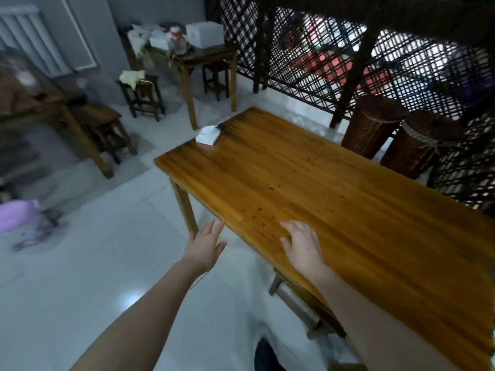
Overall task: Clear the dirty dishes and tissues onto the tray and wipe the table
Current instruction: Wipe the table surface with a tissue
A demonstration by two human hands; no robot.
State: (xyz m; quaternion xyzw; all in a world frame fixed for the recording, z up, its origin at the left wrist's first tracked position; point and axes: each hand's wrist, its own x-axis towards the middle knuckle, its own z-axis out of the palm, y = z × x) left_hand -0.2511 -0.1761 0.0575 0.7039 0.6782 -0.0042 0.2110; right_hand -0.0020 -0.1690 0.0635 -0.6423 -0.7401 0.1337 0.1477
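A long wooden table (321, 183) runs from the lower right toward the middle of the view. A folded white cloth or tissue (208, 135) lies at its far left corner, partly over the edge. Small dark crumbs (263, 214) dot the near part of the tabletop. My right hand (304, 243) hovers over the table's near edge, fingers spread, holding nothing. My left hand (206, 246) hangs open over the floor just left of the table leg, also empty. No dishes or tray are in view.
Two wicker baskets (396, 140) stand behind the table by a dark lattice screen (348, 62). A second table (203, 57) with boxes and stools (142, 95) stands at the back. A stool (297, 295) sits under the near table edge. White tiled floor lies to the left.
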